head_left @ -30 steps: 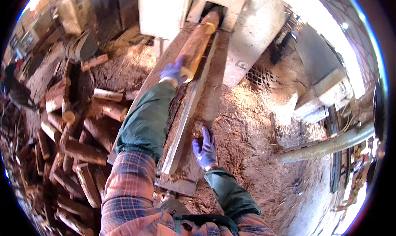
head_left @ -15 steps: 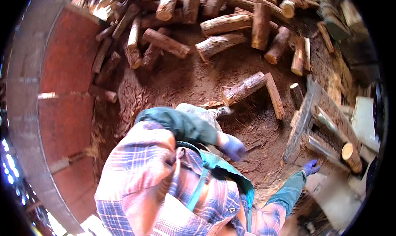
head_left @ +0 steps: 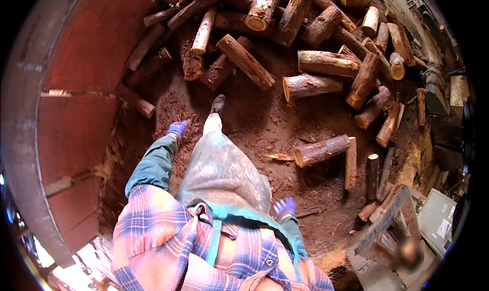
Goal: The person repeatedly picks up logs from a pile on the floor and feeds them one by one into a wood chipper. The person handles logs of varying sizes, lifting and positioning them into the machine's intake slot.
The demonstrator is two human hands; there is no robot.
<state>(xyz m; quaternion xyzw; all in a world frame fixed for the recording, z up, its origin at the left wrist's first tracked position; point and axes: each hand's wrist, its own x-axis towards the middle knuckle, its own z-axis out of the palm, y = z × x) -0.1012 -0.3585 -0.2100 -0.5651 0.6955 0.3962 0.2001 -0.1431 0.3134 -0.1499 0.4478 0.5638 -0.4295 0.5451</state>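
My left hand point(head_left: 177, 129), in a purple glove, is held out at my left side above the bark-strewn dirt floor point(head_left: 168, 105). Its fingers look stretched out, and nothing shows in them. Low on my right, my right hand point(head_left: 284, 207) wears a matching glove, fingers spread, holding nothing. Nearest to it is a short log point(head_left: 322, 151) lying on the ground, apart from the hand. A split piece of wood point(head_left: 351, 163) leans against that log's end. My foot in a dark shoe point(head_left: 218, 104) is stepping forward below a stained grey-green apron point(head_left: 221, 169).
Many cut logs point(head_left: 246, 62) are heaped along the far side. A reddish panel wall point(head_left: 76, 138) curves along the left. At the lower right stands a wooden frame point(head_left: 379, 222) with a log point(head_left: 409, 253) on it, beside a grey box point(head_left: 436, 214).
My body has turned left, away from the wooden frame. My left hand has swung from before me out to the left; my right hand has come away from beside the frame.
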